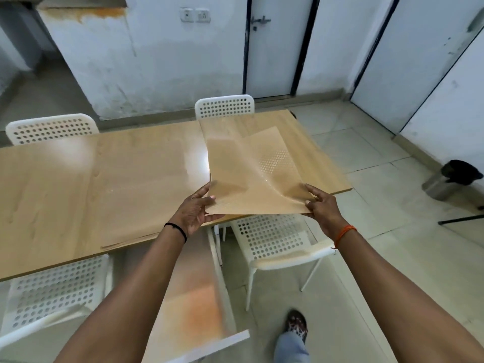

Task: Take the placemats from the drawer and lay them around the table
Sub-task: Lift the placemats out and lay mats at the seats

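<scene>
Left hand (195, 209) and right hand (320, 203) each pinch a near corner of the translucent tan rectangular placemat (251, 174); its long axis extends away from them over the wooden table (104, 179).

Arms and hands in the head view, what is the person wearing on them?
Both forearms are bare, with no sleeves in view. The left hand has a thin black band round its wrist. The right hand has an orange thread band round its wrist. No gloves or rings show.
</scene>
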